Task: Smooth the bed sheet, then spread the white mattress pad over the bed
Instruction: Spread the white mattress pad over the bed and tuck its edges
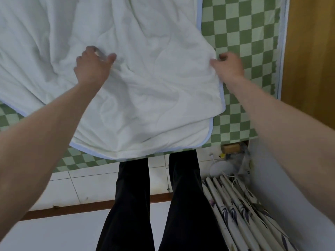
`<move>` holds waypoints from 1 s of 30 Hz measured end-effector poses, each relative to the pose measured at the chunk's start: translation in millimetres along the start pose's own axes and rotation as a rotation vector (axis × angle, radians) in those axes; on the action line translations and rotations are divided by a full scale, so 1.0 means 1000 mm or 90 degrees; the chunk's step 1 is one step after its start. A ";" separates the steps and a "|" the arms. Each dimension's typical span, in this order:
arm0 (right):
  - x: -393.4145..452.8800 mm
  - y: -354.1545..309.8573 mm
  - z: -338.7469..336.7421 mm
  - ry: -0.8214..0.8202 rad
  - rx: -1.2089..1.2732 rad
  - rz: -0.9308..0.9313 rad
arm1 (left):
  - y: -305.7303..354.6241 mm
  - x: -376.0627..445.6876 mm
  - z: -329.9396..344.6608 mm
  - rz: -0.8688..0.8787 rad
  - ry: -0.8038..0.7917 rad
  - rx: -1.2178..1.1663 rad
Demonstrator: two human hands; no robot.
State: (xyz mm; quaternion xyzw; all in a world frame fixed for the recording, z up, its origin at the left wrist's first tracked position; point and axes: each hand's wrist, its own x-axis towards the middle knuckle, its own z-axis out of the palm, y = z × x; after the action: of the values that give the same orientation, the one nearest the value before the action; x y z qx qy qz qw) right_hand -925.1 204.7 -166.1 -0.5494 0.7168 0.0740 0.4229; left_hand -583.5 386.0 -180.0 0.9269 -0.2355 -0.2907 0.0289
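The white mattress pad (145,78) with pale blue piping lies rumpled and partly folded over the bed, its near corner doubled under. Beneath it shows the green-and-white checked bed sheet (241,38), bare on the right and at the near left edge. My left hand (92,67) rests on top of the pad near its middle, fingers bunched into the cloth. My right hand (229,65) pinches the pad's right edge, lifting it slightly off the checked sheet.
A wooden panel (311,57) stands along the bed's right side. On the tiled floor (101,185) beside my black-trousered legs (186,196) lie a folded patterned screen or mat (241,211), a white round object with cables and a small wooden block.
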 end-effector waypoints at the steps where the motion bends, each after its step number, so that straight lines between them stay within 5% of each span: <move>1: 0.007 -0.010 0.003 -0.008 -0.008 -0.012 | 0.003 0.007 0.001 0.011 -0.021 0.066; 7: 0.011 -0.047 0.013 -0.056 0.043 -0.089 | -0.007 0.027 0.000 0.120 -0.007 0.212; 11: 0.009 -0.074 -0.001 0.060 0.358 -0.155 | -0.025 0.026 -0.024 0.048 0.218 0.080; 13: 0.010 -0.087 0.004 0.036 0.364 -0.180 | -0.038 0.029 -0.035 -0.004 0.261 -0.002; 22: 0.038 -0.141 0.013 0.046 0.360 -0.160 | -0.043 0.063 -0.050 -0.006 0.210 -0.074; 30: 0.058 -0.121 0.025 0.059 0.241 -0.119 | -0.029 0.057 -0.050 0.013 0.171 -0.035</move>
State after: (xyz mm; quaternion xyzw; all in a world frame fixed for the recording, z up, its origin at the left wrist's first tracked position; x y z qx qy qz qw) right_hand -811.6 130.4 -178.9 -0.5267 0.6827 -0.1268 0.4903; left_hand -502.6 381.7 -173.9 0.9538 -0.2311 -0.1703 0.0888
